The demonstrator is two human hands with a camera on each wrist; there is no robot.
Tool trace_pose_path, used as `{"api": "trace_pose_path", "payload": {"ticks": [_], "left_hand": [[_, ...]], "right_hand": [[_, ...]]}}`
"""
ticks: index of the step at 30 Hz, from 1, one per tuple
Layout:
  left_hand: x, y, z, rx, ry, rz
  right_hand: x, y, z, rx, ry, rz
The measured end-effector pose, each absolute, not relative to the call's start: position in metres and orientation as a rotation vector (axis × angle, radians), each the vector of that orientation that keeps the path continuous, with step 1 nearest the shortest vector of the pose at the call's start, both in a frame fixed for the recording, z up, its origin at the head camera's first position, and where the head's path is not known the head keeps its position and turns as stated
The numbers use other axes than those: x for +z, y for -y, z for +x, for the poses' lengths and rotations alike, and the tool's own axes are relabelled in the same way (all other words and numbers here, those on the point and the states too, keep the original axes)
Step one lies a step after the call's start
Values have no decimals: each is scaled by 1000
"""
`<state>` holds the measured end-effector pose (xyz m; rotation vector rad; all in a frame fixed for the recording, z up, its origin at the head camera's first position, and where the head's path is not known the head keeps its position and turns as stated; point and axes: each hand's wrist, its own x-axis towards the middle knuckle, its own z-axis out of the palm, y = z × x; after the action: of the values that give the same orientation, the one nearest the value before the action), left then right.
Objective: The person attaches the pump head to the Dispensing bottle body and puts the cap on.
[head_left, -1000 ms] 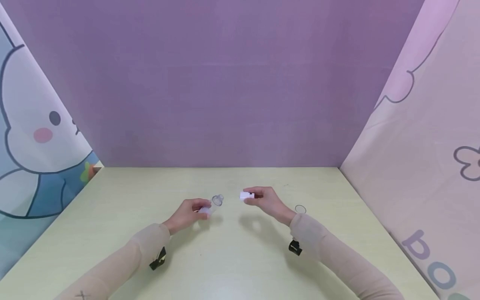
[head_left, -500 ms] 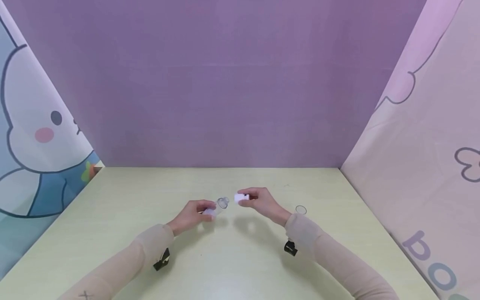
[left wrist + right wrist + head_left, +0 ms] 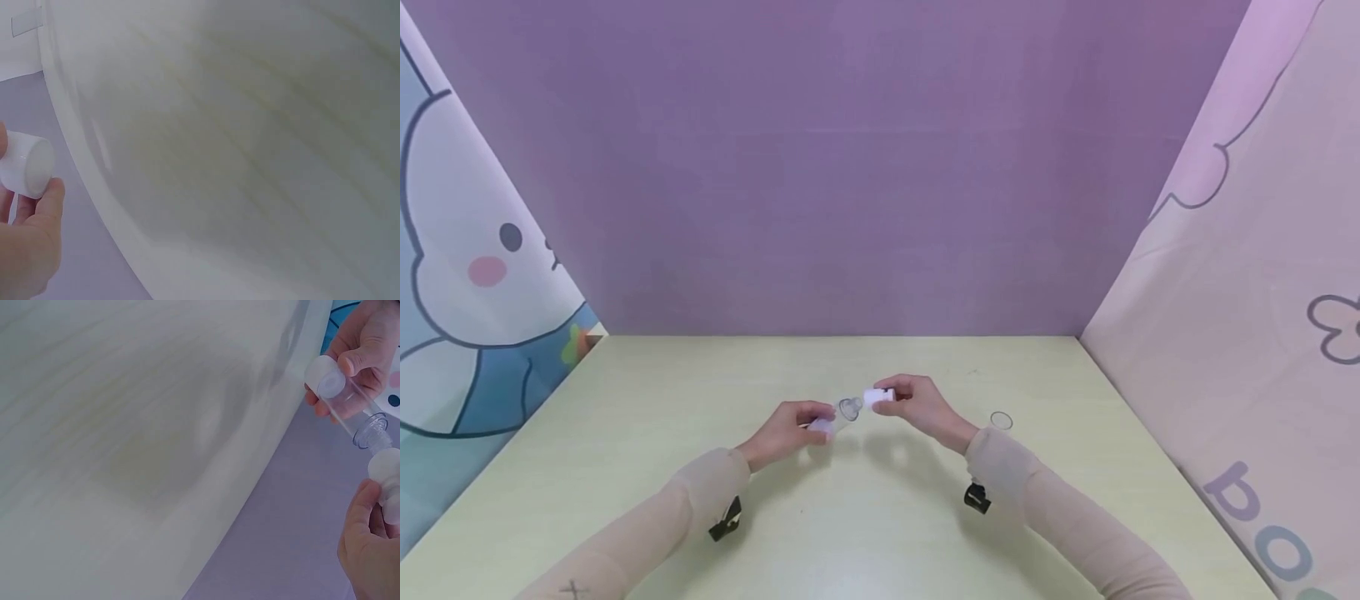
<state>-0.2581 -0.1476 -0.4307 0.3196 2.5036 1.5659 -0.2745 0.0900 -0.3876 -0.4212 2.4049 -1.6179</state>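
In the head view, my left hand (image 3: 781, 433) holds a clear bottle (image 3: 847, 409) tilted, its neck toward the right. The bottle has a white base (image 3: 319, 370) and a flanged, narrow neck, plain in the right wrist view. Fingers and thumb grip it near that base, which also shows as a white cylinder (image 3: 28, 165) in the left wrist view. My right hand (image 3: 925, 408) pinches a white cap-like piece (image 3: 878, 397) with a small side projection. This piece is right at the bottle's neck; whether they touch, I cannot tell.
Both hands are above a pale yellow-green table (image 3: 865, 517). A thin dark ring (image 3: 1011, 422) lies on it beside my right wrist. A purple backdrop (image 3: 850, 208) stands at the far edge, with printed cloth panels at both sides.
The hands have come together: the right hand has moved left with the white piece, and the left hand has moved slightly right with the bottle. The gap between bottle neck and white piece has narrowed.
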Motion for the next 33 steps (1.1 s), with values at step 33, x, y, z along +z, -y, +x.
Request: {"api": "trace_pose_path", "payload": {"ticks": [33], "left_hand": [[-427,140,-261,1507,-2515,270]], "right_hand": [[-389,-83,-272,-1650,-2365,-439]]}}
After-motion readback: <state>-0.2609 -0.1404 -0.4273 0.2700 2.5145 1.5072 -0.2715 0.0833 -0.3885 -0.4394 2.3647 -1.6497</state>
